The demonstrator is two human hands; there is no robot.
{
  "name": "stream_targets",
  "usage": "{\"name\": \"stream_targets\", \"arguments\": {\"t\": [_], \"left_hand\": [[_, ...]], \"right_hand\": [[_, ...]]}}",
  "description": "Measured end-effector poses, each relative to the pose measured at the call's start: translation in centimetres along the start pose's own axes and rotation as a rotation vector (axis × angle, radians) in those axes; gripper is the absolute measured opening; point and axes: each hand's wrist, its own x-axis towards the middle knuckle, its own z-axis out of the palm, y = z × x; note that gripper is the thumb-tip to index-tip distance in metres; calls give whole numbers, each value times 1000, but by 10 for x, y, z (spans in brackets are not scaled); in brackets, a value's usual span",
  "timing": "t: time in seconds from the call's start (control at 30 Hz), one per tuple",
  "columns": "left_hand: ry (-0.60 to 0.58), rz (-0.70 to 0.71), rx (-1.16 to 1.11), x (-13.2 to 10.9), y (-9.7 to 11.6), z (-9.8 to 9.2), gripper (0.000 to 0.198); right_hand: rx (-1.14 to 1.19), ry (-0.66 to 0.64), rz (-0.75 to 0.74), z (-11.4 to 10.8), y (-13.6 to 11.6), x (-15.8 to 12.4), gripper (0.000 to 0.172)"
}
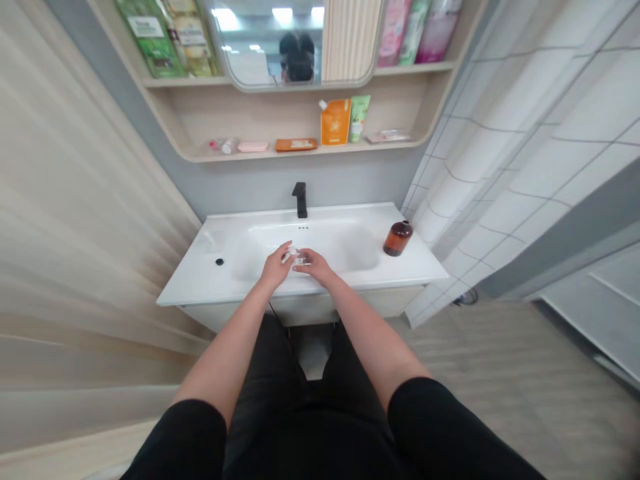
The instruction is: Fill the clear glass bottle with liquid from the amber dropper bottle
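Observation:
Over the front part of the white sink basin (350, 250), both my hands meet around a small clear bottle (301, 259) with a white cap. The fingers of my left hand (277, 265) are closed at the white cap (293, 251). My right hand (315, 265) is wrapped round the clear body from the right. Fingers cover much of the bottle, and I cannot tell whether the cap is on or off.
A brown bottle (398, 239) without a cap stands on the counter's right. Behind the basin rises a black faucet (301, 200). A small black round piece (219, 262) lies on the left. The shelf above bears an orange pouch (335, 123) and a green tube (359, 119).

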Motion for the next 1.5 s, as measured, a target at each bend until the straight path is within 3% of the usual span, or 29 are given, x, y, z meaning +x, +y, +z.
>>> {"name": "stream_targets", "arguments": {"t": [0.1, 0.2, 0.57, 1.5], "left_hand": [[-44, 55, -30, 1, -4, -5, 55], [-83, 120, 38, 4, -1, -10, 51], [-92, 71, 222, 6, 19, -18, 43], [-129, 62, 223, 8, 32, -19, 48]], "right_hand": [[18, 3, 18, -1, -2, 0, 70], [28, -10, 8, -1, -3, 0, 70], [47, 20, 46, 1, -10, -5, 70], [33, 37, 43, 2, -12, -5, 70]]}}
